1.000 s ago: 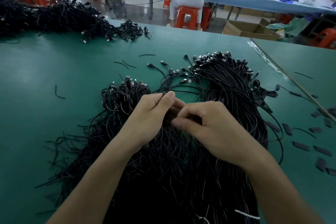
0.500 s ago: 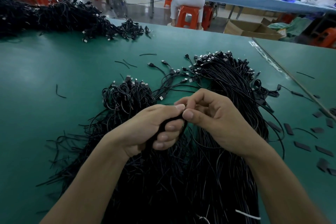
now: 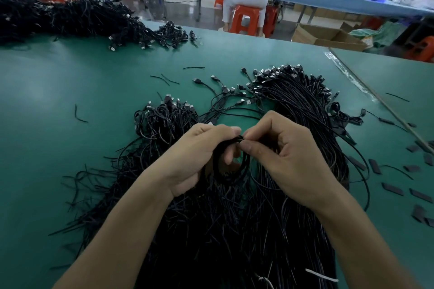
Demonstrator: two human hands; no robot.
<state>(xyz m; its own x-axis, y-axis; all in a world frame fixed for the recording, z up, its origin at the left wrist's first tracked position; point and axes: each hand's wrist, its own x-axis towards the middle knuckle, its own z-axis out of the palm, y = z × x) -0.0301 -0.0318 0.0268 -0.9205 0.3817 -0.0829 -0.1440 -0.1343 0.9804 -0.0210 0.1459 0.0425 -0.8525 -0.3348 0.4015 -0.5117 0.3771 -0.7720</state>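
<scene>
My left hand [image 3: 197, 155] grips a small coil of black cable [image 3: 231, 164], its fingers curled round the loops. My right hand [image 3: 284, 155] pinches the top of that same coil between thumb and forefinger, right beside the left fingertips. Both hands hover over a large heap of straight black USB cables [image 3: 303, 110] that runs from the middle of the green table [image 3: 70, 91] toward me. A pile of coiled cables [image 3: 164, 117] lies just left of the hands.
A second big mass of black cables [image 3: 70, 16] fills the far left of the table. Several flat black pieces [image 3: 394, 189] and short wire ties [image 3: 79, 114] lie scattered on the table. A person sits on an orange stool [image 3: 246, 19] behind the table.
The coil has grown from a small bunch hidden between the hands into a clear loop. My left hand has closed round it, and my right hand has shifted up to pinch its top.
</scene>
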